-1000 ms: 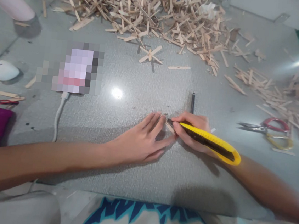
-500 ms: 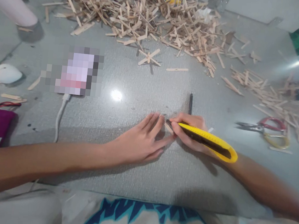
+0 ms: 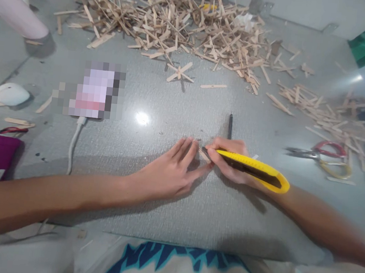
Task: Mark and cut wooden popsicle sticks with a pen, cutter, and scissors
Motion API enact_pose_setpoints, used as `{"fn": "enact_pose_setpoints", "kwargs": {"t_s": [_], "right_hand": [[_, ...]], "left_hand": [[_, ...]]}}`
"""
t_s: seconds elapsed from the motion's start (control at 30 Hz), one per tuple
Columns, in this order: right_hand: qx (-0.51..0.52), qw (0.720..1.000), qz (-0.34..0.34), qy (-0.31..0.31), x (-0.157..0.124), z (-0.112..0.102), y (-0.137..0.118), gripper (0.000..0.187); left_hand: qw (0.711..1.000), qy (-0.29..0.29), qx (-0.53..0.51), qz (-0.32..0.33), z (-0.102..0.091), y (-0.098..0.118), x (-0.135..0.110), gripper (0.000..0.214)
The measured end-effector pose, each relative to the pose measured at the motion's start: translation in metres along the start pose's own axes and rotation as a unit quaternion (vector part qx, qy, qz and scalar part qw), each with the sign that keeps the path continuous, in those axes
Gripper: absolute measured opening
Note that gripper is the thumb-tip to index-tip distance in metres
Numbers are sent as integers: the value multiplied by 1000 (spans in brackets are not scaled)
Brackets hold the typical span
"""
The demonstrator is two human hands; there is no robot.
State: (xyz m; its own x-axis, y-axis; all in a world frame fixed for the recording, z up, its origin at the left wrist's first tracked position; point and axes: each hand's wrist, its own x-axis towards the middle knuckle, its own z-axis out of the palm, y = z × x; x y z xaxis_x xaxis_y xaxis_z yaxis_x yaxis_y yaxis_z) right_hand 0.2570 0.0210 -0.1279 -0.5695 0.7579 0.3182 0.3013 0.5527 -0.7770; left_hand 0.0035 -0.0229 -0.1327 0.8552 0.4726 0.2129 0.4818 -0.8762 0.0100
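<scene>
Cutting at the counter [image 3: 147,219] appears to be under way, to judge by how cutter and wood are set. A short stick [image 3: 204,155] is held flat on the counter, between the two hands. The yellow cutter [image 3: 254,168] is clamped in the grip of the right hand [image 3: 230,159], pencil-fashion, its nose brought down at the stick's far end. The left hand [image 3: 175,168] is laid palm down, fingers stretched out and a little apart, closed round nothing; the stick seems to be pinned by its fingertips, though the exact contact is hidden.

Done, as far as can be judged: one star [image 3: 180,72] of crossed sticks is seen standing apart on the counter, apparently assembled. Not done: the cut on the held stick; no parted piece can be made out, and the blade's depth cannot be told. A loose stick [image 3: 214,86] is left uncrossed beside the star. A large heap [image 3: 168,22] is spread beyond, with a smaller scatter [image 3: 322,108] to the right; how much of either has been worked cannot be told. Pen [image 3: 230,125] and scissors [image 3: 317,156] are left lying, unheld.
</scene>
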Motion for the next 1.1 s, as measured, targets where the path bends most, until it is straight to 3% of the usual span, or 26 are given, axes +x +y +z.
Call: {"fn": "enact_pose_setpoints", "kwargs": {"t_s": [0.27, 0.53, 1.1], "right_hand": [[-1, 1000, -7, 8, 1, 0, -2, 33], [-7, 999, -8, 39, -3, -1, -1, 21], [-9, 1000, -6, 11, 2, -1, 0, 15]], "left_hand": [[1000, -6, 2, 1, 2, -1, -2, 81], [1000, 12, 15, 14, 1, -1, -1, 80], [1000, 7, -16, 2, 1, -1, -3, 79]]}}
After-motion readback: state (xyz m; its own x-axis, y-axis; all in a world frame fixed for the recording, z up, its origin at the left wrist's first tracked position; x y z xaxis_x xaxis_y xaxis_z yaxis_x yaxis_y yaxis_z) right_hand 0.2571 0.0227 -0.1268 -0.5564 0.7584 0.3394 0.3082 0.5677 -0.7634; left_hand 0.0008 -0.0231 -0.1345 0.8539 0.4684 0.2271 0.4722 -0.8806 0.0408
